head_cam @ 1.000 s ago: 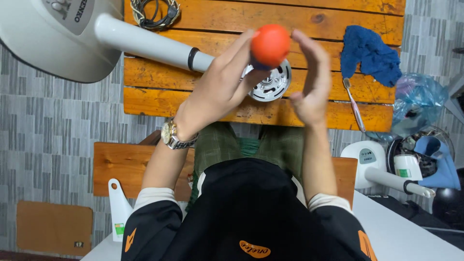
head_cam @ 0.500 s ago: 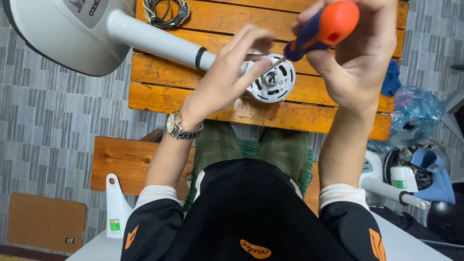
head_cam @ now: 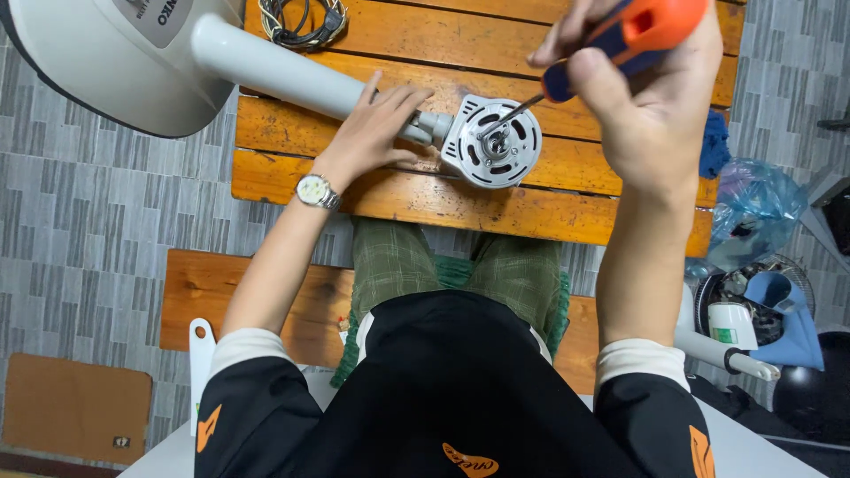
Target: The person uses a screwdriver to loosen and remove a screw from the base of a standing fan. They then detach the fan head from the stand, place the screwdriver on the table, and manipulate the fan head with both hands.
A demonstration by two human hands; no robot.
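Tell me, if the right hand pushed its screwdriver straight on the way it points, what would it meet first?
Probably the hub of the round fan motor: the screwdriver in the right hand already points there.

Small repair workshop, prob. home-based, for elec. fans. Evidence: slatted wooden table (head_cam: pixel 425 190) as work surface; white fan stand w/ round base (head_cam: pixel 115 53) laid across it; bare fan motor (head_cam: pixel 492 142); coiled power cord (head_cam: pixel 305 19); more fan parts heaped at side (head_cam: pixel 753 310); grey tiled floor (head_cam: pixel 106 230).
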